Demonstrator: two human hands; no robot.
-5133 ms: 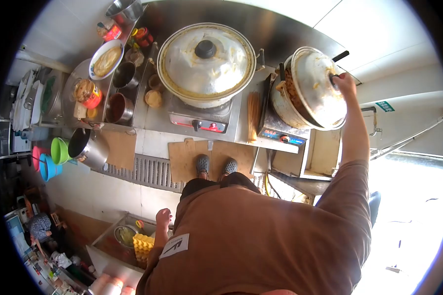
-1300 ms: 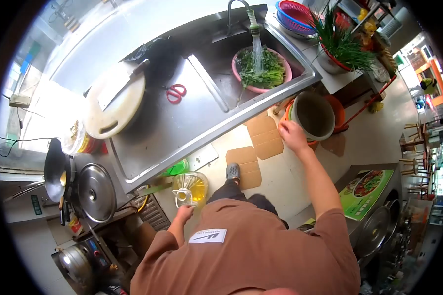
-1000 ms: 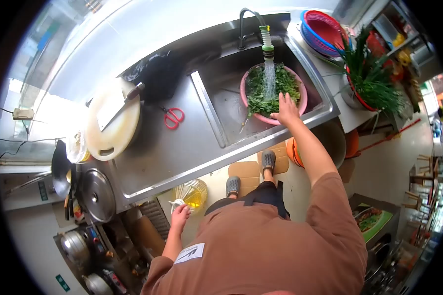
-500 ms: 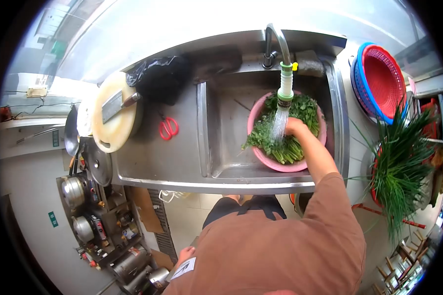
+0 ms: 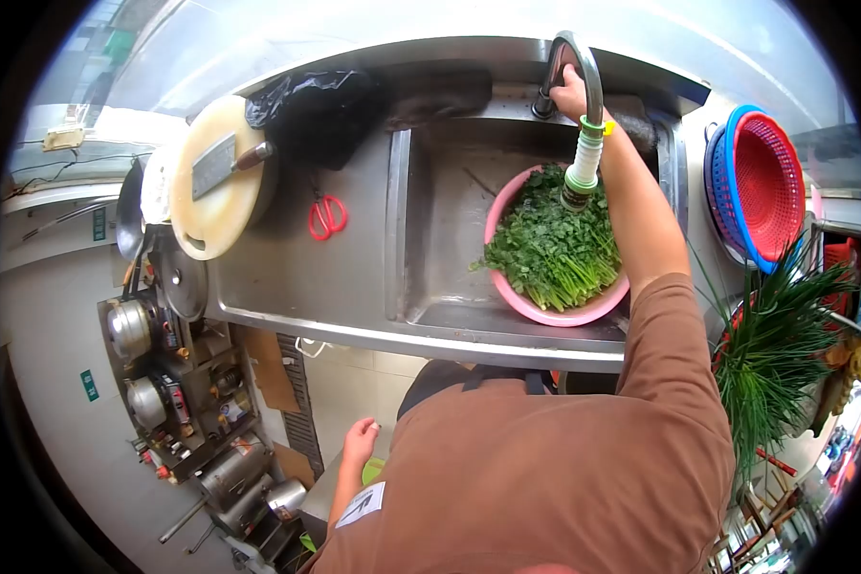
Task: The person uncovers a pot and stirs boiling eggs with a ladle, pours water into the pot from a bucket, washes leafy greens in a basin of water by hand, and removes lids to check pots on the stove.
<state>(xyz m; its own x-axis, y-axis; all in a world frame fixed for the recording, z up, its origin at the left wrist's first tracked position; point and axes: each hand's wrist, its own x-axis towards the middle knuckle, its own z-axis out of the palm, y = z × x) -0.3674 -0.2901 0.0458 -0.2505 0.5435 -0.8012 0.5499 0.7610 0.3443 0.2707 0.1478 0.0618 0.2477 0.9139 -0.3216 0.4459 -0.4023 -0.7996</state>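
Observation:
My right hand point(image 5: 571, 96) is at the base of the faucet point(image 5: 593, 72), its fingers closed round the handle, which they mostly hide. No water runs from the white and green spray nozzle point(image 5: 584, 167). Below it, a pink basin point(image 5: 536, 311) stands in the sink point(image 5: 450, 239), filled with a bunch of wet cilantro point(image 5: 555, 234), leaves toward the back and stems toward me. Down at my left side hangs my left hand point(image 5: 361, 442), fingers loosely curled in, with nothing visible in it.
Left of the sink bowl lie red-handled scissors point(image 5: 328, 218), a black plastic bag point(image 5: 320, 115), and a round cutting board point(image 5: 196, 215) with a cleaver point(image 5: 215, 167) on it. To the right are stacked red and blue baskets point(image 5: 770, 187) and a heap of long green stalks point(image 5: 770, 373).
My right hand has left the cilantro and reached back to the faucet handle. The water stream has stopped. My left hand has moved out a little from my side.

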